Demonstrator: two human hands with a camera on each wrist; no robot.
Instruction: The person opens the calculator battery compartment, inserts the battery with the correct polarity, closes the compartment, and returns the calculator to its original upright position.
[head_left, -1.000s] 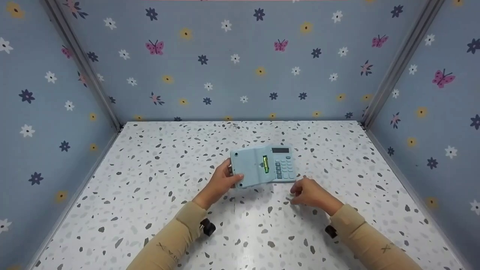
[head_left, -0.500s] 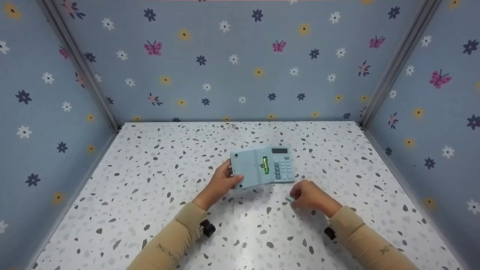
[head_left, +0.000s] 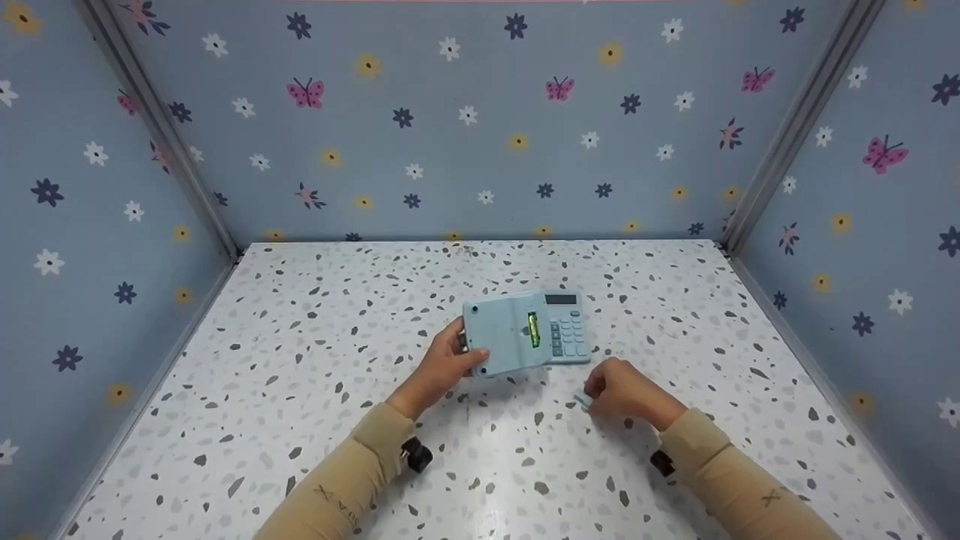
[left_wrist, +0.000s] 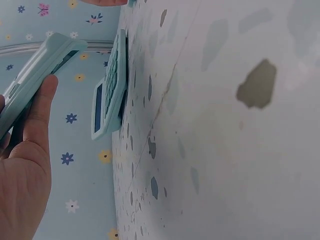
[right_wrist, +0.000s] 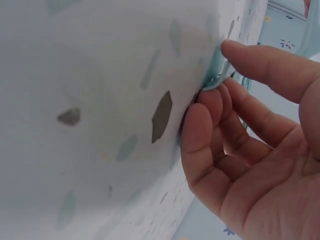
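Note:
My left hand grips a light-blue calculator by its left edge, thumb on its back, which faces up. A green battery shows in its uncovered battery slot. In the left wrist view this calculator is tilted and held above the table. Partly behind it, a second light-blue calculator lies on the table, keys and screen up. My right hand is low at the table to the right, pinching a small light-blue battery cover. In the right wrist view the cover sits between thumb and fingertips.
The white speckled table is bounded by a blue flowered back wall and side walls with metal corner posts. A small black device sits at each wrist.
The small battery cover has turned a little in my right fingers and shows more now. My left hand and both calculators stay nearly where they were.

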